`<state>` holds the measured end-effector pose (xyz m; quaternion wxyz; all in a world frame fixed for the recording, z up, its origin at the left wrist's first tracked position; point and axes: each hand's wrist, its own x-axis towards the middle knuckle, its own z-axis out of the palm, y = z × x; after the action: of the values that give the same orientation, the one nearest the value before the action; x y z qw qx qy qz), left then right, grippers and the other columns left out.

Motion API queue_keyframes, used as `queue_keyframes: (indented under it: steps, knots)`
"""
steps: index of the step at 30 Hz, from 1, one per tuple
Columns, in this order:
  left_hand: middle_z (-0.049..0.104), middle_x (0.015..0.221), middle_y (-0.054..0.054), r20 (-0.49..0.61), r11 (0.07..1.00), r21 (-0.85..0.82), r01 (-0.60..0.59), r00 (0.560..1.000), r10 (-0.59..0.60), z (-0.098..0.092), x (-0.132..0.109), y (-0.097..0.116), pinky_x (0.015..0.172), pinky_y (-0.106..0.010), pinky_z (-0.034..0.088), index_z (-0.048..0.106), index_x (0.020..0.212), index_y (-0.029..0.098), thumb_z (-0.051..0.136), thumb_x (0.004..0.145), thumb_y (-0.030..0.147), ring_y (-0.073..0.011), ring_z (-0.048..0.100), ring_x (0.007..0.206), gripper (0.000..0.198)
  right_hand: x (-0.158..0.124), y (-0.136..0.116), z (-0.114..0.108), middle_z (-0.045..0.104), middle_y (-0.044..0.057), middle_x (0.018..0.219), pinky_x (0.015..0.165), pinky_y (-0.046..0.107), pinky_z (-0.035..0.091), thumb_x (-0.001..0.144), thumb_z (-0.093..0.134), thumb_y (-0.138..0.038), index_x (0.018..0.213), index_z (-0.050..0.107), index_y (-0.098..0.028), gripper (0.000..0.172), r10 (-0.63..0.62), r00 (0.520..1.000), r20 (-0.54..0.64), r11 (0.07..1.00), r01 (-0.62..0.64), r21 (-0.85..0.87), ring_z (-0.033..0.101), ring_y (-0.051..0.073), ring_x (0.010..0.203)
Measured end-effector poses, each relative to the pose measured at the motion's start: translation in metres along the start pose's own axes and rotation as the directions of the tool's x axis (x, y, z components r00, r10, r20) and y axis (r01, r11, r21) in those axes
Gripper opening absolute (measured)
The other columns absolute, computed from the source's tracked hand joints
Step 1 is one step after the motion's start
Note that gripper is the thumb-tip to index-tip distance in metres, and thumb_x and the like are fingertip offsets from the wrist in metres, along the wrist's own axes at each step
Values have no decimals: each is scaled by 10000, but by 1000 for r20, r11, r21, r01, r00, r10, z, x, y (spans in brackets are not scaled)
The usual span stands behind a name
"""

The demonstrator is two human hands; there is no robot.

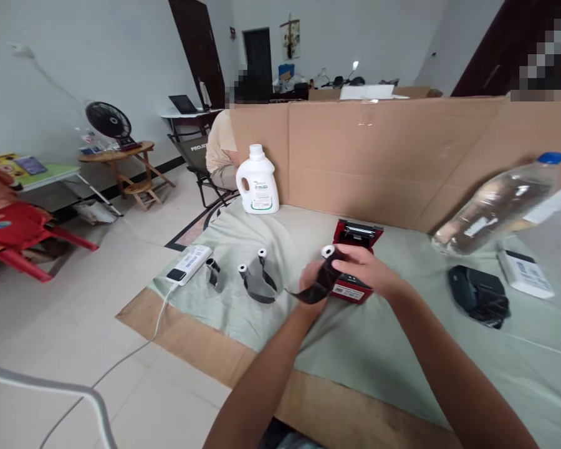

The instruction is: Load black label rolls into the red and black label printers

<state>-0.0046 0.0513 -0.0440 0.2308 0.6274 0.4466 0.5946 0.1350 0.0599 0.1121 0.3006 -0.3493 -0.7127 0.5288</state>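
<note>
A roll of glossy black strip with a white core [326,265] is pinched by my right hand [365,269], and its loose end trails down to the left. My left hand [311,273] is close behind the roll at the left side of a small red printer [350,292]; its fingers are mostly hidden. The printer's lid is raised, showing a metal roller, and both hands are over or beside its body. To the left on the cloth are three similar rolls, one upright roll [244,273], another roll [262,254] behind it, and a third [212,268], partly unwound.
A white power strip [190,264] with a cable lies at the cloth's left edge. Behind stand a white jug [257,184] and a cardboard screen [364,159]. On the right are a large bottle [500,202], a black device [477,294] and a white box [526,273]. A person sits beyond.
</note>
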Motion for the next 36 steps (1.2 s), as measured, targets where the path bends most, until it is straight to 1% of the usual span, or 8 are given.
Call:
queue_keyframes:
  steps: [5,11,15,19,22,27,33,36]
  knots:
    - [630,1201,-128,-8,968,116,-225,974,227,-6,0,11,935,-437,489,575,1316,210,570,921,354,-256,589,1047,421,-13,38,-57,720,76,1140,929,404,485,907,564,-316,1129,664,-205,268,-28,979,-202,867,-77,-492,650,277,1059]
    - [653,1169,-82,85,818,327,-472,877,472,-4,-2,22,888,-374,477,729,1150,276,613,834,230,-218,585,1007,340,20,60,-48,742,124,1138,889,383,437,921,526,-191,1140,662,-178,258,116,960,-254,424,-279,-862,678,296,1057]
    - [686,1098,-55,83,797,378,-471,875,477,0,-2,23,868,-354,462,767,1042,291,598,837,161,-194,584,965,296,37,59,-41,757,124,1090,938,422,377,864,569,-142,1121,689,-187,287,198,946,-258,344,-313,-885,674,313,1071]
    - [708,1051,-42,87,777,411,-477,869,487,0,-3,25,847,-346,449,779,1003,306,596,860,147,-187,572,932,282,24,52,-42,769,93,984,917,428,381,893,575,-273,978,732,-221,186,214,942,-259,385,-325,-864,689,299,983]
    - [724,1012,-30,90,765,413,-494,858,506,-2,-4,28,832,-343,436,775,1013,309,612,878,156,-183,577,916,260,3,46,-53,761,55,947,834,377,434,971,454,-400,948,734,-253,317,13,939,-343,568,-289,-771,681,251,890]
    - [743,950,-15,161,738,398,-546,833,529,-8,-5,33,824,-346,421,764,1038,307,624,898,183,-168,608,895,234,1,53,-83,688,148,1197,972,462,436,931,464,-403,1141,683,-190,371,-374,743,-555,715,-150,-683,602,300,1119]
    - [753,919,-4,172,749,391,-535,842,511,-13,-7,34,799,-346,411,758,1058,308,620,906,175,-161,608,855,245,-10,82,-64,655,65,932,877,405,488,865,530,-364,877,648,-219,187,-222,804,-552,885,-71,-459,605,240,947]
    - [757,911,-4,189,747,375,-549,834,519,-13,-8,33,784,-348,410,758,1053,311,620,905,188,-165,606,834,237,-23,97,-40,582,86,1208,975,406,482,793,570,-294,1129,615,-241,343,-135,763,-631,947,-87,-308,550,247,1167]
